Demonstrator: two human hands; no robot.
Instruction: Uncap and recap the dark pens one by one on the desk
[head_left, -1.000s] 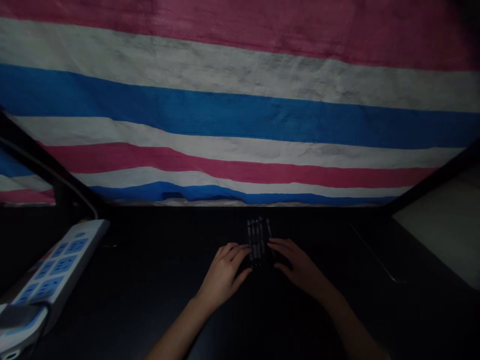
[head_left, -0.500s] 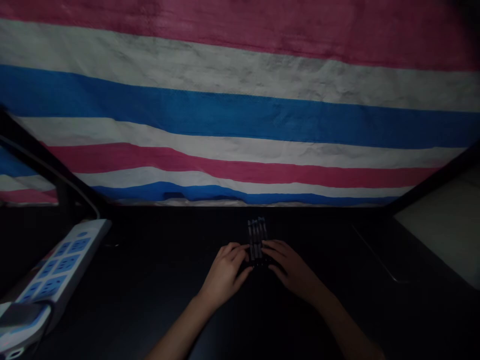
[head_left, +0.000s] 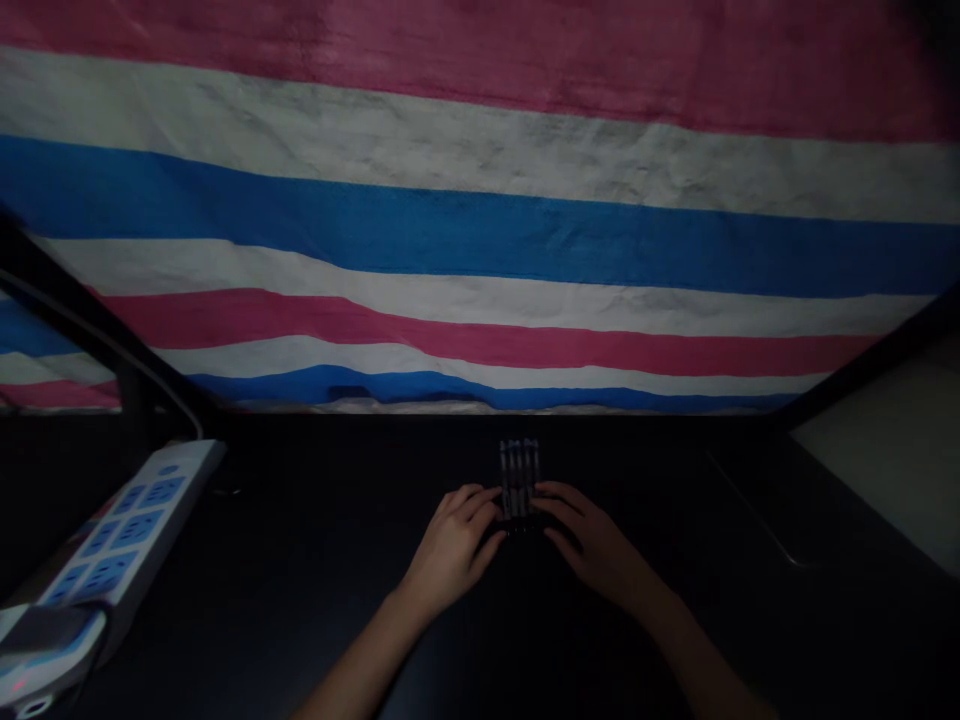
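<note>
Several slim pens (head_left: 519, 480) lie side by side on the dark table (head_left: 315, 560), their ends pointing away from me. My left hand (head_left: 454, 540) is at their left side, its fingertips at the outermost pen and its thumb near their lower ends. On the right side, my right hand (head_left: 589, 535) has its fingers against the row, with the thumb a little apart from the index finger. The row lies between both hands. Dim light makes the exact contact of the fingertips hard to see.
At the left stands a white power strip (head_left: 142, 535) with blue sockets and a plugged-in adapter (head_left: 49, 628). A dark flat object (head_left: 810, 500) lies at the right. Behind the table hangs a striped red, white and blue sheet (head_left: 480, 235).
The pens and my right hand have shifted slightly to the right in the view. My left hand has barely moved.
</note>
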